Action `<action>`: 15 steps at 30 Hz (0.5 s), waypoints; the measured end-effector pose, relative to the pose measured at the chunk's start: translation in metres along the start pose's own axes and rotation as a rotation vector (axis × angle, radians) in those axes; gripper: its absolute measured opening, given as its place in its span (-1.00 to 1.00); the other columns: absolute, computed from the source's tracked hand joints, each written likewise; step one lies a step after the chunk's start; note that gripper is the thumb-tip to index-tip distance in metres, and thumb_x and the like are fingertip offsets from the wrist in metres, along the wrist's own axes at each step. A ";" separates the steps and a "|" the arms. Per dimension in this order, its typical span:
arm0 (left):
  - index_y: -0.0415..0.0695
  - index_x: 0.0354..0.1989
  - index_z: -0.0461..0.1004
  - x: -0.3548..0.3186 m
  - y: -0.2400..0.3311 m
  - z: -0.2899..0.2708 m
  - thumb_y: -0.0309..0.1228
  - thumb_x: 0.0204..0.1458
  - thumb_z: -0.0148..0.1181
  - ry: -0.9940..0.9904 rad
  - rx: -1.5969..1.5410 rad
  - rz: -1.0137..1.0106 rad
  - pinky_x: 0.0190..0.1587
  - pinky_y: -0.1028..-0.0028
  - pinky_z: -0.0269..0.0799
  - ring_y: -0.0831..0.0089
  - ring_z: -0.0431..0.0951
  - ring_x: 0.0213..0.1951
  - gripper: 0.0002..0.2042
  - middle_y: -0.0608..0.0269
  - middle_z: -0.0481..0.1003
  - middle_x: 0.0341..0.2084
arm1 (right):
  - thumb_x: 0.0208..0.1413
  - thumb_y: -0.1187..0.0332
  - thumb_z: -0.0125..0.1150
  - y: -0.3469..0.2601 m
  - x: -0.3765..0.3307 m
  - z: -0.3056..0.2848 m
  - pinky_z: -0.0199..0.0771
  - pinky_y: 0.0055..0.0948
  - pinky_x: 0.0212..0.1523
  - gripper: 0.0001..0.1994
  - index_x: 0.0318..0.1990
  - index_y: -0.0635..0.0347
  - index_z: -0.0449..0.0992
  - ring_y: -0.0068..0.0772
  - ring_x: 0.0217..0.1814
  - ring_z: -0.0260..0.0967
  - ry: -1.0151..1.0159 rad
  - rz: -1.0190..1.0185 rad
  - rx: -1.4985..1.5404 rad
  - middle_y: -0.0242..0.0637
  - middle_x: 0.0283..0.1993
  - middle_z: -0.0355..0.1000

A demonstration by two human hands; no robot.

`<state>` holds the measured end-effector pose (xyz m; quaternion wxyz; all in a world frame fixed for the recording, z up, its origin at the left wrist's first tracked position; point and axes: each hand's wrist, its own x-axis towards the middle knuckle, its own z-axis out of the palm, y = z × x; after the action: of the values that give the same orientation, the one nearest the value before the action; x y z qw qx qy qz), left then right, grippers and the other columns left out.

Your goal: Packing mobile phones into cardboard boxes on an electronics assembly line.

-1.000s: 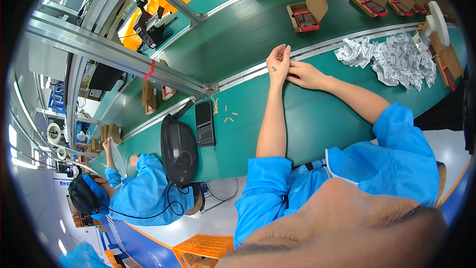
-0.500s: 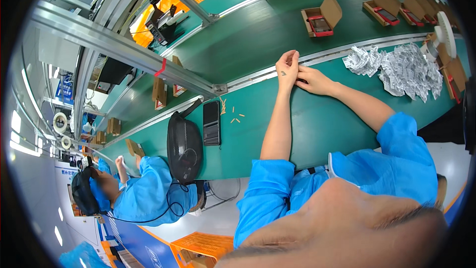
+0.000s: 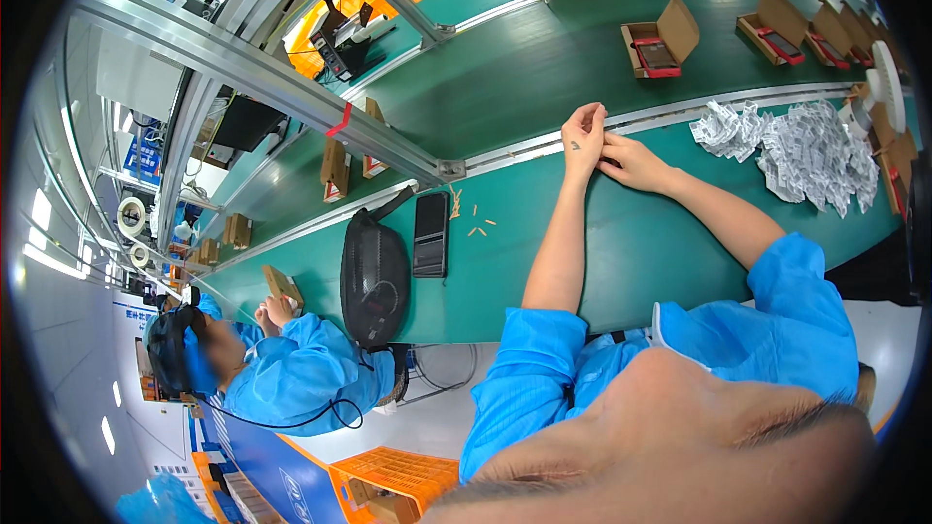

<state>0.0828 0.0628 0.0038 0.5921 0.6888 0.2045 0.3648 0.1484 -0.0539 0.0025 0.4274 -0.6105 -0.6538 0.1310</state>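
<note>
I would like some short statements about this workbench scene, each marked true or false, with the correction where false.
1. The left hand and right hand touch each other. True.
2. A pile of white packets lies to the right of the hands. True.
3. The phone lies on the belt. False: it lies on the near table, beside the black bag.
4. The open boxes on the belt are empty. False: each holds a dark item with red.

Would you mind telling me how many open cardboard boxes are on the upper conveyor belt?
4 that I can make out: one open box beyond the hands, a second to its right, a third and a fourth bunched near the rim. More may be hidden past the edge.
</note>
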 end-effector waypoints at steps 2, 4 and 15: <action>-0.36 -0.16 0.47 0.001 -0.001 0.000 -0.30 0.07 0.16 -0.002 0.001 -0.003 -0.24 0.52 0.43 0.51 0.51 -0.30 -0.68 0.11 0.56 -0.36 | 0.05 0.45 0.11 0.001 0.000 0.000 0.40 -0.35 -0.22 -0.86 -0.24 0.28 0.46 -0.23 -0.22 0.36 -0.005 0.011 0.005 -0.20 -0.13 0.33; -0.35 -0.16 0.47 0.002 -0.002 0.000 -0.31 0.08 0.15 -0.006 0.006 0.001 -0.24 0.52 0.43 0.51 0.51 -0.30 -0.69 0.10 0.56 -0.36 | 0.04 0.45 0.11 0.002 0.000 0.000 0.40 -0.35 -0.22 -0.86 -0.24 0.27 0.46 -0.23 -0.21 0.36 0.003 -0.002 0.008 -0.20 -0.12 0.33; -0.37 -0.19 0.47 0.000 0.002 0.001 -0.39 0.08 0.14 0.009 -0.003 -0.012 -0.22 0.54 0.42 0.52 0.52 -0.32 -0.74 0.13 0.55 -0.39 | 0.04 0.44 0.11 -0.004 0.000 -0.003 0.40 -0.36 -0.22 -0.85 -0.23 0.27 0.46 -0.23 -0.21 0.35 -0.016 0.017 -0.007 -0.20 -0.11 0.33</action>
<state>0.0833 0.0617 0.0058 0.5943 0.6852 0.2109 0.3644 0.1474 -0.0559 0.0069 0.4188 -0.6166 -0.6524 0.1372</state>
